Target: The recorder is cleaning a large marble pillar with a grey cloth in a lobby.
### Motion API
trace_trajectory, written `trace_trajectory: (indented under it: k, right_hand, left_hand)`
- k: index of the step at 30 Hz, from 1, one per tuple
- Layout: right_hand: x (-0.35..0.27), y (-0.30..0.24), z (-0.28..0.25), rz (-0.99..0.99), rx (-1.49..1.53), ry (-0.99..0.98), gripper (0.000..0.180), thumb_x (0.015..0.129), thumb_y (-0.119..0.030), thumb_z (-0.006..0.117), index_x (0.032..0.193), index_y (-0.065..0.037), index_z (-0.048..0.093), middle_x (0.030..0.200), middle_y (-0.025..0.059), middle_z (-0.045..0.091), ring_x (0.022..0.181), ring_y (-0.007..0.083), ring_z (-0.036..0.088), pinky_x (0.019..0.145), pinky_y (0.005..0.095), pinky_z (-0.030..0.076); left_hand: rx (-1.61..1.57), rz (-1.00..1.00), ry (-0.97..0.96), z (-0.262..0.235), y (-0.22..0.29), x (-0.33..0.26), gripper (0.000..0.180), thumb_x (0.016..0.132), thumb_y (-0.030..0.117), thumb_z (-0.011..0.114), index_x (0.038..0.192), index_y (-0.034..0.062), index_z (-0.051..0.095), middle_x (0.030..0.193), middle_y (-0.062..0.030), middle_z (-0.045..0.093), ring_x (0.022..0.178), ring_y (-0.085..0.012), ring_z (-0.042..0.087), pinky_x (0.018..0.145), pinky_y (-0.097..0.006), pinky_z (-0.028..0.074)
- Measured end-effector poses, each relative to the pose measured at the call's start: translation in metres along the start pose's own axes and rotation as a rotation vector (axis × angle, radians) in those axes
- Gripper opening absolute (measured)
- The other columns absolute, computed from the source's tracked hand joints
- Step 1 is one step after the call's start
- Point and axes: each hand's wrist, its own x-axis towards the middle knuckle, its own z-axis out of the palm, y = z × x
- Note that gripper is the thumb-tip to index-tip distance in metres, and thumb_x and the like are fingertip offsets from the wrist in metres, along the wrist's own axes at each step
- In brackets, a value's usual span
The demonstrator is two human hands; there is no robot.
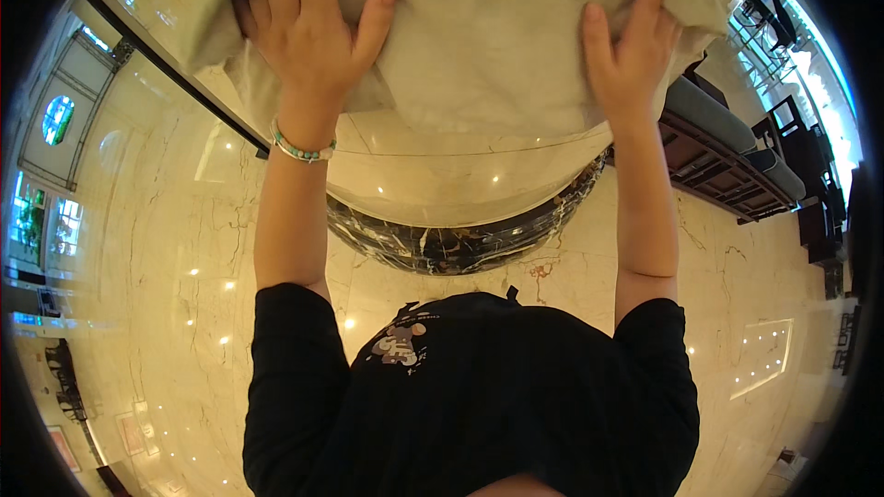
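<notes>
A wrinkled beige cloth (pixel 488 46) is spread over the near part of a pale, polished surface (pixel 433 193) with a rounded front. Its exact kind does not show, and its far side runs out of the picture. On the left part of the cloth lies my left hand (pixel 308 37), palm down, with the thumb held well apart from the fingers. My right hand (pixel 633 60) rests near the cloth's right edge; its thumb and index finger are stretched out and apart, while the outer fingers are partly hidden. Both forearms reach forward, and a beaded bracelet (pixel 302 153) circles my left wrist.
The polished surface ends in a curved dark marble edge (pixel 456 250) close to my body. A long dark strip (pixel 175 74) runs along the left. Beyond the right forearm stands a wooden bench with grey cushions (pixel 709 115). Shiny veined marble floor (pixel 175 313) surrounds me.
</notes>
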Motion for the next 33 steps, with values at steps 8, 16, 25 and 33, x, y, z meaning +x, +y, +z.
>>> trace_trajectory:
  k: [8, 16, 25, 33]
  right_hand:
    - [-0.054, 0.005, 0.029, -0.123, -0.110, 0.172, 0.070, 0.079, -0.043, 0.047, 0.128, 0.006, 0.035, 0.117, 0.0256, 0.047, 0.109, 0.0395, 0.042, 0.093, 0.0464, 0.027]
    - [-0.123, 0.004, 0.038, -0.016, -0.069, 0.060, 0.071, 0.079, -0.041, 0.048, 0.127, 0.009, 0.033, 0.106, 0.0269, 0.054, 0.102, 0.0411, 0.048, 0.093, 0.0484, 0.027]
    - [-0.164, -0.013, 0.024, 0.046, 0.020, -0.127, 0.068, 0.078, -0.032, 0.054, 0.127, 0.011, 0.031, 0.113, 0.0268, 0.047, 0.108, 0.0408, 0.042, 0.092, 0.0474, 0.028]
    - [-0.186, -0.021, -0.031, 0.087, 0.305, -0.032, 0.067, 0.078, -0.019, 0.055, 0.129, 0.011, 0.024, 0.118, 0.0276, 0.043, 0.106, 0.0377, 0.042, 0.093, 0.0398, 0.031]
  left_hand:
    - [-0.120, -0.077, 0.075, 0.025, 0.009, -0.092, 0.071, 0.080, 0.054, 0.042, 0.125, -0.0014, 0.041, 0.116, -0.0195, 0.046, 0.097, -0.0354, 0.044, 0.085, -0.044, 0.030]
    - [-0.086, -0.100, 0.004, 0.026, 0.024, -0.134, 0.071, 0.080, 0.055, 0.040, 0.123, -0.0009, 0.043, 0.113, -0.0186, 0.048, 0.102, -0.0332, 0.043, 0.091, -0.043, 0.025]
    - [-0.108, -0.094, -0.118, 0.022, 0.030, -0.168, 0.068, 0.078, 0.051, 0.050, 0.121, -0.0010, 0.046, 0.114, -0.0198, 0.048, 0.103, -0.0324, 0.042, 0.092, -0.043, 0.025]
    - [-0.272, -0.135, -0.226, -0.021, 0.039, -0.170, 0.064, 0.075, 0.044, 0.058, 0.119, -0.0026, 0.047, 0.115, -0.0180, 0.048, 0.100, -0.0324, 0.044, 0.090, -0.042, 0.027]
